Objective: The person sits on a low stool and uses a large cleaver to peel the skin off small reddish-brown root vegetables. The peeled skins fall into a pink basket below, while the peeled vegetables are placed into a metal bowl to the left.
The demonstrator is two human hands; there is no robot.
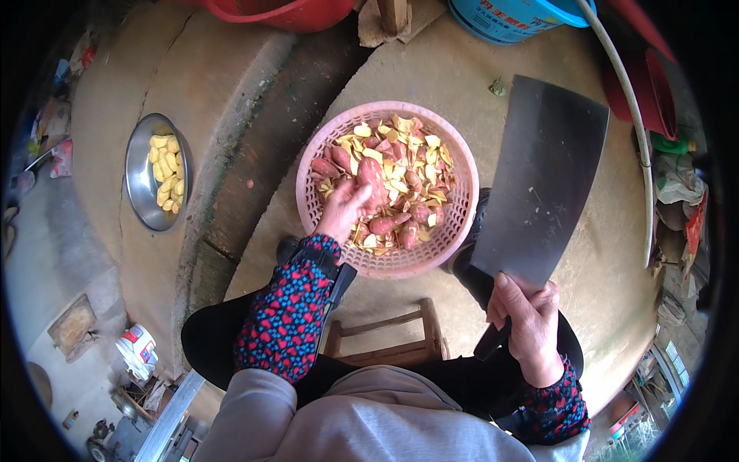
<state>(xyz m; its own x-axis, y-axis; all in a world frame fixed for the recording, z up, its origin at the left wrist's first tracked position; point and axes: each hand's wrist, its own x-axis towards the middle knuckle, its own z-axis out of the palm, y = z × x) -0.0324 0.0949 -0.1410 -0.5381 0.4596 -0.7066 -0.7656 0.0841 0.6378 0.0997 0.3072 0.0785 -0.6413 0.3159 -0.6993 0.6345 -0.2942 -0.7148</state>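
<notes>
In front of me stands a round pink plastic basket (388, 270) with pierced walls. It holds red-skinned sweet potatoes (381, 224) mixed with pale yellow slices and peelings (398, 185). My left hand (345, 207) reaches over the basket and grips a large sweet potato (372, 179); the fingertips are partly hidden. Off to the right, my right hand (528, 323) holds a broad cleaver (540, 179) by its dark handle. The blade points away from me, beside the basket, with small crumbs stuck to it.
A steel bowl (138, 199) of peeled yellow pieces (166, 170) sits at left, past a sunken channel (260, 144) in the floor. A wooden stool (430, 329) is between my knees. Ahead are a blue bucket (502, 23), a red tub (283, 14) and a pale hose (629, 98).
</notes>
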